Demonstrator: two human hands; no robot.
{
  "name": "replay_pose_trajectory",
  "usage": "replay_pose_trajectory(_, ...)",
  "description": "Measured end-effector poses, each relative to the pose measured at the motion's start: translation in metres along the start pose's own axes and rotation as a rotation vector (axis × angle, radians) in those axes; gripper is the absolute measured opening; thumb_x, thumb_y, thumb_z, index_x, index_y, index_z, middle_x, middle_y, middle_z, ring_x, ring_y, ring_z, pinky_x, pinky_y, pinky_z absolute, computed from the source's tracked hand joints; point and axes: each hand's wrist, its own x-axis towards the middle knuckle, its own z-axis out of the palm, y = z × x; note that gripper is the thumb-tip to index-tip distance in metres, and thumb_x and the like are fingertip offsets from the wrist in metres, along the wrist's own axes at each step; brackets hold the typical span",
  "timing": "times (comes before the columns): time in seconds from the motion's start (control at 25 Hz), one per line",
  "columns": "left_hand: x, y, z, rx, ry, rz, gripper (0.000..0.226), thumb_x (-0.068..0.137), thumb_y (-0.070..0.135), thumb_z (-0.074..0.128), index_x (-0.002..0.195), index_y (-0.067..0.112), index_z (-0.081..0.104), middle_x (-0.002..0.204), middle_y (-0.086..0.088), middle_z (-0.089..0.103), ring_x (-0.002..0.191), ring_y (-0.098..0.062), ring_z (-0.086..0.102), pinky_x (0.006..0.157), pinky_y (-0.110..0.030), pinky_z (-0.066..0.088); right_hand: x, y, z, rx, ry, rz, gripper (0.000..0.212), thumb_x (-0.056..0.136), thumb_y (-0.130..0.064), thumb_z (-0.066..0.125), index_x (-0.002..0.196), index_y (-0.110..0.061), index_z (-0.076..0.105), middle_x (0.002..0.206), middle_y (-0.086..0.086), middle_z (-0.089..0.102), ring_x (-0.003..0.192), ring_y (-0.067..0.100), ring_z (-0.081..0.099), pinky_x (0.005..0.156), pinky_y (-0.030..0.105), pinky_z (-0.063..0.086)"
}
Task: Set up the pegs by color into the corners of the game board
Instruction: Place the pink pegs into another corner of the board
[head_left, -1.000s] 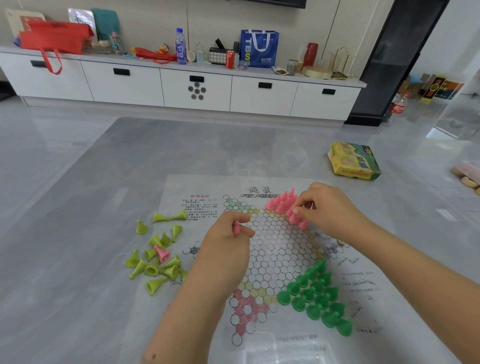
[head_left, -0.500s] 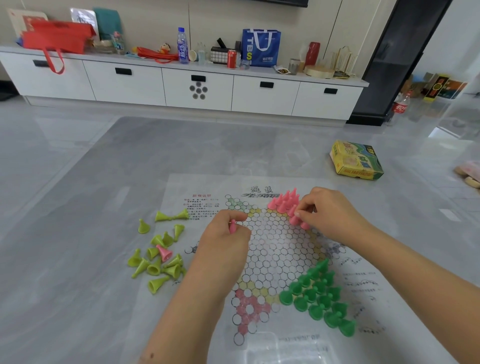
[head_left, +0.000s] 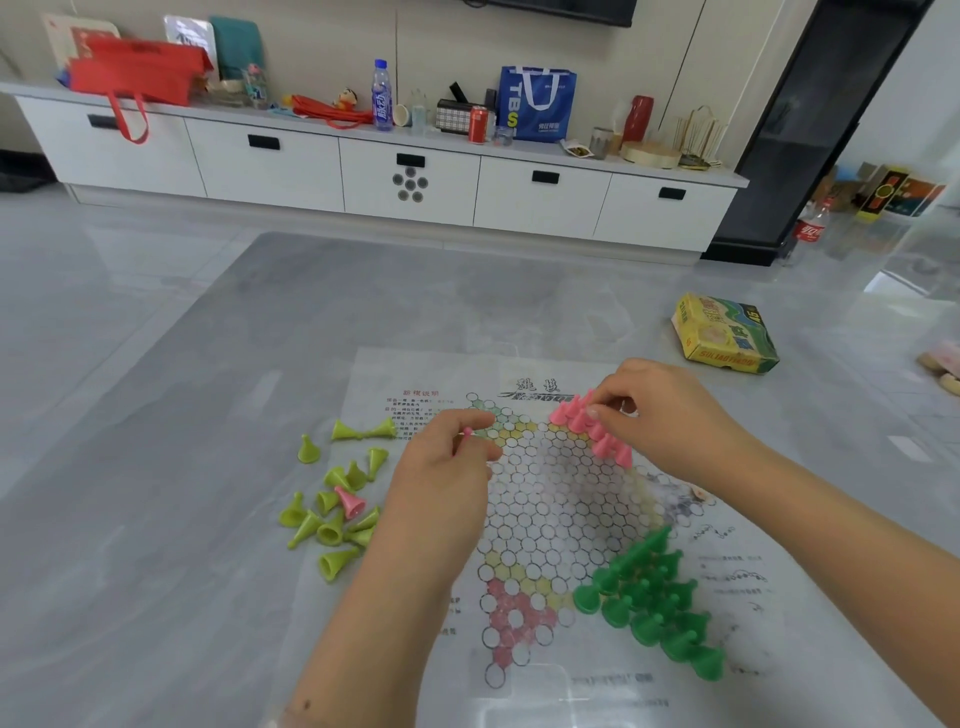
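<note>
Pink pegs (head_left: 589, 428) crowd the game board's (head_left: 550, 519) far corner, where my right hand (head_left: 660, 415) pinches one with curled fingers. My left hand (head_left: 447, 467), raised mid-board, grips a single pink peg (head_left: 467, 434). Yellow-green pegs (head_left: 337, 509) lie left on the table (head_left: 182, 415).

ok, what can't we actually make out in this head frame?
- Pink peg in the left hand: only its tip shows; curled fingers hide the rest.
- Pink pegs in the far corner: the right hand covers some, so no full count, nor whether it pinches one.
- Printed text on the game board: too small and glare-washed to read.
- Board's near edge: cut off by the frame bottom and the forearms.
</note>
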Motion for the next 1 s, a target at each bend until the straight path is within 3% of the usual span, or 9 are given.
replay_pose_trajectory(0.12, 0.002, 0.0, -0.017, -0.073, 0.151, 0.071, 0.031, 0.095, 0.008, 0.033, 0.101, 0.024, 0.06, 0.086, 0.004, 0.06, 0.072, -0.007, 0.051, 0.048, -0.011, 0.045, -0.002, -0.04, 0.014, -0.02, -0.155, -0.18, 0.018, 0.089, -0.026, 0.053, 0.099, -0.019, 0.067, 0.086, -0.011, 0.056, 0.071, -0.004, 0.049, 0.062, 0.007, 0.035)
replay_pose_trajectory(0.28, 0.009, -0.001, -0.057, -0.246, 0.295, 0.032, 0.03, 0.091, 0.001, 0.036, 0.099, 0.02, 0.058, 0.075, 0.002, 0.059, 0.06, -0.01, 0.048, 0.05, -0.017, 0.043, -0.002, -0.096, 0.042, 0.041, -0.284, -0.36, 0.017, 0.089, -0.023, 0.054, 0.099, -0.017, 0.066, 0.09, -0.005, 0.063, 0.072, 0.001, 0.049, 0.063, 0.009, 0.036)
replay_pose_trajectory(0.44, 0.009, -0.004, -0.086, -0.269, 0.28, -0.005, 0.026, 0.086, -0.005, 0.039, 0.088, 0.015, 0.056, 0.064, -0.003, 0.053, 0.053, -0.015, 0.045, 0.047, -0.021, 0.041, 0.006, -0.133, 0.07, 0.116, -0.283, -0.218, 0.013, 0.084, -0.028, 0.057, 0.088, -0.017, 0.052, 0.086, 0.0, 0.06, 0.079, 0.018, 0.057, 0.07, 0.033, 0.048)
replay_pose_trajectory(0.52, 0.008, -0.006, -0.09, -0.225, 0.222, -0.038, 0.028, 0.083, -0.008, 0.037, 0.08, 0.014, 0.054, 0.06, -0.005, 0.047, 0.052, -0.017, 0.044, 0.042, -0.02, 0.041, 0.01, -0.144, 0.085, 0.078, -0.305, -0.173, 0.018, 0.082, -0.029, 0.058, 0.087, -0.016, 0.046, 0.092, 0.006, 0.06, 0.083, 0.024, 0.057, 0.071, 0.037, 0.048)
replay_pose_trajectory(0.72, 0.006, -0.019, -0.089, 0.27, 0.072, 0.06, 0.018, 0.088, 0.013, 0.043, 0.073, 0.018, 0.051, 0.06, 0.0, 0.047, 0.056, -0.015, 0.043, 0.057, -0.029, 0.035, 0.017, -0.149, 0.095, 0.016, -0.303, -0.184, 0.014, 0.081, -0.015, 0.052, 0.083, -0.015, 0.038, 0.079, 0.006, 0.05, 0.075, 0.025, 0.05, 0.053, 0.028, 0.034)
replay_pose_trajectory(0.8, 0.003, -0.025, -0.087, 0.488, -0.016, 0.155, 0.014, 0.088, 0.024, 0.05, 0.075, 0.021, 0.054, 0.06, 0.005, 0.05, 0.055, -0.011, 0.044, 0.054, -0.024, 0.034, 0.019, -0.14, 0.082, 0.114, -0.3, -0.14, 0.009, 0.082, -0.014, 0.053, 0.086, -0.016, 0.045, 0.08, 0.002, 0.052, 0.074, 0.021, 0.052, 0.057, 0.028, 0.04)
replay_pose_trajectory(0.88, 0.001, -0.024, -0.08, 0.598, -0.035, 0.212, 0.007, 0.085, 0.029, 0.056, 0.079, 0.025, 0.055, 0.06, 0.007, 0.051, 0.055, -0.008, 0.046, 0.052, -0.023, 0.034, 0.02, -0.125, 0.066, 0.247, -0.237, -0.055, 0.011, 0.083, -0.014, 0.056, 0.094, -0.014, 0.057, 0.085, -0.001, 0.058, 0.08, 0.017, 0.058, 0.071, 0.028, 0.049)
replay_pose_trajectory(1.0, -0.001, -0.025, -0.065, 0.8, -0.022, 0.255, 0.012, 0.082, 0.038, 0.057, 0.084, 0.029, 0.051, 0.068, 0.011, 0.046, 0.068, -0.007, 0.046, 0.054, -0.019, 0.031, 0.019, -0.101, 0.046, 0.298, -0.15, 0.011, 0.011, 0.084, -0.013, 0.059, 0.092, -0.013, 0.065, 0.087, -0.004, 0.063, 0.081, 0.009, 0.058, 0.069, 0.011, 0.045)
